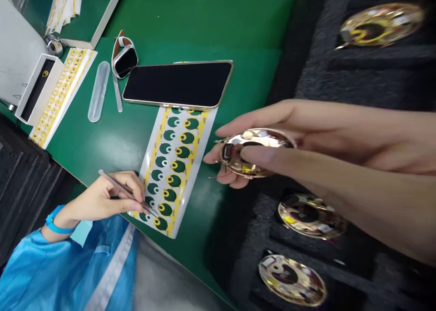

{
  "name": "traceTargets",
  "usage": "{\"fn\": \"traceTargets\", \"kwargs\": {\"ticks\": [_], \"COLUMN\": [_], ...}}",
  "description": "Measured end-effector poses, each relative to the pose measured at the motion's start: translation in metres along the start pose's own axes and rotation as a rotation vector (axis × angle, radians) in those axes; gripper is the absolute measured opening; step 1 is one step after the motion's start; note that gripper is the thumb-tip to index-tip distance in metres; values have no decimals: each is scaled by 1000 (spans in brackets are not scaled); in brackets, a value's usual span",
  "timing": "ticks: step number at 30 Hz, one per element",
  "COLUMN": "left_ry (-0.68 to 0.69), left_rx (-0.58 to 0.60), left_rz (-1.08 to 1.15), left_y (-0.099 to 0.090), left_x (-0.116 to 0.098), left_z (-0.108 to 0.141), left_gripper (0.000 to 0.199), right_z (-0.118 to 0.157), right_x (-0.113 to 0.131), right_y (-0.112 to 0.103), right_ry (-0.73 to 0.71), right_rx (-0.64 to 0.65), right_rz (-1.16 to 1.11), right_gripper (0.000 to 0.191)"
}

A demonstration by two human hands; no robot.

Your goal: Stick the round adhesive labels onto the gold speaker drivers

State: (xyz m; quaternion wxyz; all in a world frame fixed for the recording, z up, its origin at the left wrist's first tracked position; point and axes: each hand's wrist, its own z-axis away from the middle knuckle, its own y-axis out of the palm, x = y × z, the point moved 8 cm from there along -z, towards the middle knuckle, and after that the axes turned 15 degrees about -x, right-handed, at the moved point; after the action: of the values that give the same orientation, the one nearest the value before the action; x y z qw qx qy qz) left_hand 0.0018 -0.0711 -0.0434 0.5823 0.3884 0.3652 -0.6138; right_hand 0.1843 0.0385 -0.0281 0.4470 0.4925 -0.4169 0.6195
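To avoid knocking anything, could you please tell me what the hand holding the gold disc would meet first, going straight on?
Probably the yellow-and-white sheet comes first for the hand with the gold disc, though it may be high enough to pass over.

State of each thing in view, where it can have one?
Gold disc: held, thumb on its face
Three other discs: lying in black foam
Phone: screen dark
Watch: screen dark
White box: open
Clear case: lid state unclear
Tweezers: in co-worker's hand
Sticker sheet: partly under phone
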Motion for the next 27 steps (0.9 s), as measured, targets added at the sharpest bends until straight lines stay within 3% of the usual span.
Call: {"fn": "traceTargets", "kwargs": {"ticks": [4,8,23,27], "left_ry": [113,154,167,178], "left_rx": [9,60,114,245], "left_rz": [-255,-351,-409,-352], "left_y": [-4,-4,-1,2], "left_x": [-9,-11,-12,-15], "left_z": [-2,-2,-3,1], "left_gripper": [7,8,12,9], "right_z": [0,-1,-2,-1], "right_x": [0,-2,-3,-5], "right_y": [11,12,14,15], "right_ry": [-8,8,33,40], "right_rx": [77,96,148,166], "right_rz": [-49,-64,-44,-65], "right_gripper": [12,12,10,9]}}
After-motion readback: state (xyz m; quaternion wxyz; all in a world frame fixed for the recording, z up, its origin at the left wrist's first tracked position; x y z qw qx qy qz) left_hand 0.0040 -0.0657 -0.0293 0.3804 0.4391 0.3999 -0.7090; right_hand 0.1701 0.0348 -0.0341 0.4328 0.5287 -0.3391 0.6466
